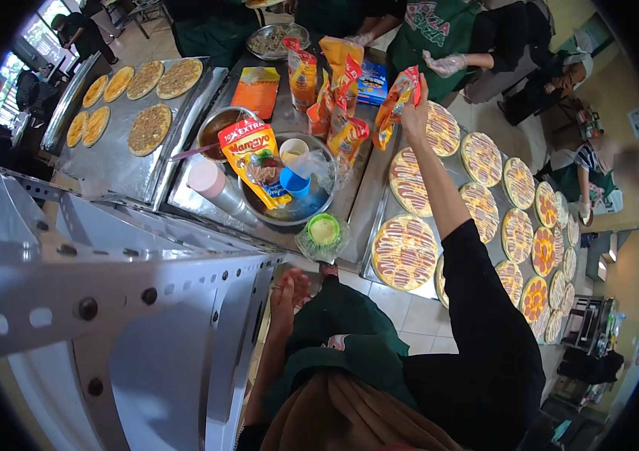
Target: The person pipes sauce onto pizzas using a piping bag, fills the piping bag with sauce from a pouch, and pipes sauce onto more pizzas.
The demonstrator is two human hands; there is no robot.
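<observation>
My right hand (414, 113) is stretched forward, fingers closed round an orange-and-red sauce pouch (389, 113) held upright over the counter's right part. Several similar pouches (345, 135) stand just left of it. Near my apron, my left hand (291, 290) is held low with its fingers loosely curled and apart, and nothing shows in it. Ahead of that hand is a green-rimmed cup (324, 230) in clear plastic. Behind the cup, a large metal bowl (327, 204) holds a yellow Mamayo pouch (258, 161), a blue cup (295, 183) and a pale cup (294, 149).
Topped pizzas (404, 252) fill the right table; more pizzas (149, 129) lie on the left metal table. A white perforated metal frame (131, 301) rises close on my left. Across the counter, a person's gloved hand (445, 63) is near the pouches.
</observation>
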